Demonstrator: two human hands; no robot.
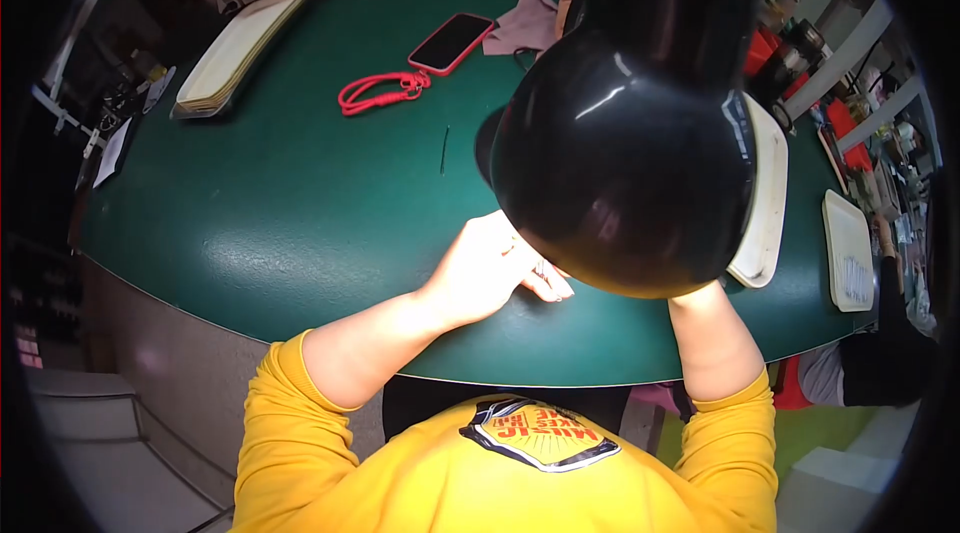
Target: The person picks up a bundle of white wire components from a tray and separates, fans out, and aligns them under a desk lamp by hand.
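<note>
While the left hand [485, 268] sits in strong glare at the near edge of the black lamp head [630, 173], the right one is hidden behind it, only the right forearm [715, 348] showing. Left fingers curl with tips close together, pointing right; cannot tell if they pinch anything, washed out. Right fingers: cannot tell. Whatever is being handled can't be made out; if present, probably under the lamp, between the hands. Step in hand reads as close fingertip work in the light; next move calls for small, steady motions, knuckles off the lamp rim. Surface: green tabletop [290, 203], slightly glossy, curved by the lens. Thin dark strip [444, 150] lies left of the lamp, apart from the hand. Beyond it, red strap [380, 93] by a red-cased phone [452, 43], then a greyish-pink cloth [522, 21]. Far left, pale flat stack [240, 53], likely trays. Right: cream tray [768, 198] partly behind the lamp, second tray [832, 218] farther right with thin clear items [855, 280]. Room: another person's dark sleeve [888, 348] at far right, cluttered shelving [865, 53] beyond, grey floor [160, 333] near left.
</note>
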